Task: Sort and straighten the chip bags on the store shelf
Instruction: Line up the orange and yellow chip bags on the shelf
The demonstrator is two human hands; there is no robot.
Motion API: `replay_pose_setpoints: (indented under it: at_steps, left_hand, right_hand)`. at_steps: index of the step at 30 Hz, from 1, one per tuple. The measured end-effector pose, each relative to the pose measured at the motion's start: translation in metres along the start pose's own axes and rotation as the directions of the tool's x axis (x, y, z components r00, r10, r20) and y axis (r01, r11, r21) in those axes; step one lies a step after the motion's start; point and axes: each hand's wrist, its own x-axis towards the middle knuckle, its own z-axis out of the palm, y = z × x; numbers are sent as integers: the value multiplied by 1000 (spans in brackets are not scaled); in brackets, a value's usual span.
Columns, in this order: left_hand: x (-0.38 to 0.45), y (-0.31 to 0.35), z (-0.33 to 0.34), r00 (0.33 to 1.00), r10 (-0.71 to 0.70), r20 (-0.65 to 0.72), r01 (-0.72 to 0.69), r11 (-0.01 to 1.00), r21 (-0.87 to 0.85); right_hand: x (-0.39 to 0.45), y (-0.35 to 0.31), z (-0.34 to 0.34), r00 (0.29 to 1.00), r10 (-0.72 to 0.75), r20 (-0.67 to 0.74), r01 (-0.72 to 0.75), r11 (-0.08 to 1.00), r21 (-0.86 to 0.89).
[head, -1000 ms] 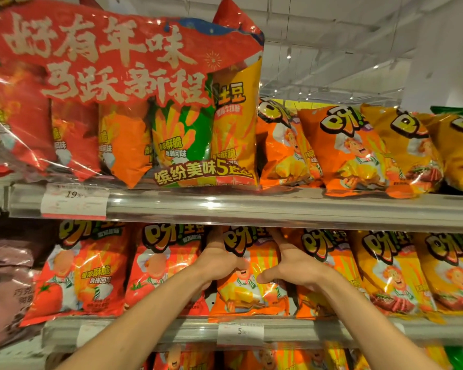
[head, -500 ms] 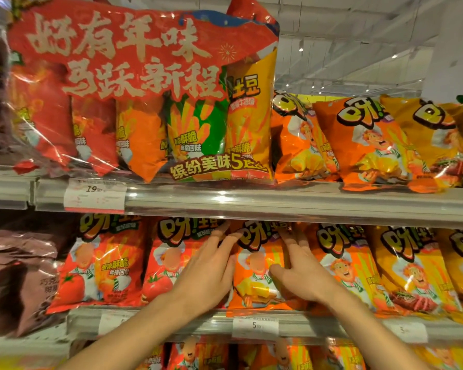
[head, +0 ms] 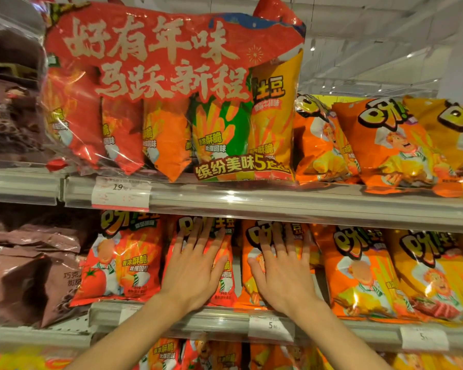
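- While both hands are laid against the middle shelf's stock, no bag is seen to be grasped.
- Left hand point(head: 195, 265): pressed flat, fingers straight and spread, on the front of a red tomato chip bag point(head: 222, 279); the grip is wide and holds nothing.
- Right hand point(head: 284, 273): pressed flat, fingers straight and spread, on the adjoining orange chip bag point(head: 254, 265); the grip is likewise wide and holds nothing.
- Both bags are stood upright on the middle shelf point(head: 219, 320), side by side, with a narrow gap visible between them.
- A second red tomato bag point(head: 120, 260) is stood just to the left; orange and yellow bags point(head: 358, 273) are ranged to the right, overlapping one another.
- Price tags point(head: 270, 327) are fixed to the shelf's front rail.
- On the upper shelf point(head: 278, 202) a clear-wrapped multipack with a red banner point(head: 171, 97) is stood, beside tilted orange bags point(head: 385, 145).
- Brown bags point(head: 32, 265) are noted at far left.
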Motion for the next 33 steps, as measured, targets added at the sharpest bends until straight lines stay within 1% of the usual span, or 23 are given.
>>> replay_pose_setpoints:
  at_steps: [5,7,10,13,16,20,22,24,26,29,31,33]
  left_hand:
    - [1,-2,2,1000,14,-22,-14,1000,0]
    - [0,-2,2,999,19,-35,-20,1000,-8]
    - [-1,-3,2,998,23,-51,-24,1000,-18]
    - [-1,-3,1,998,20,-65,-23,999,-38]
    - [-2,-1,-4,996,11,-84,-17,997,-76]
    - [-2,24,-18,989,34,-142,-65,975,-213]
    - [0,48,-24,981,63,-185,-123,935,-332]
    - [3,78,-29,978,88,-191,-167,875,-454]
    - [6,110,-33,985,99,-141,-161,824,-543]
    - [18,159,-29,995,94,-26,-90,795,-600]
    - [31,188,-25,994,67,89,5,773,-634]
    - [45,211,-18,975,43,219,117,737,-665]
  right_hand:
    - [-1,-8,-2,999,30,-14,-30,999,-14]
    - [-1,-9,-3,1000,28,0,-28,999,-17]
    - [-1,-10,-5,999,16,-29,-16,1000,5]
    - [-1,-5,-9,995,13,-95,-2,993,115]
    - [-2,5,-17,990,70,-121,-37,966,256]
    - [-9,33,-32,967,182,-177,-118,939,323]
    - [-14,55,-40,949,241,-203,-165,928,335]
    - [-18,83,-46,928,310,-208,-239,921,306]
    - [-22,115,-55,914,371,-166,-317,907,277]
    - [-29,162,-68,918,396,-13,-375,881,289]
    - [-33,187,-70,933,343,112,-361,887,288]
    - [-36,203,-71,946,257,198,-307,906,292]
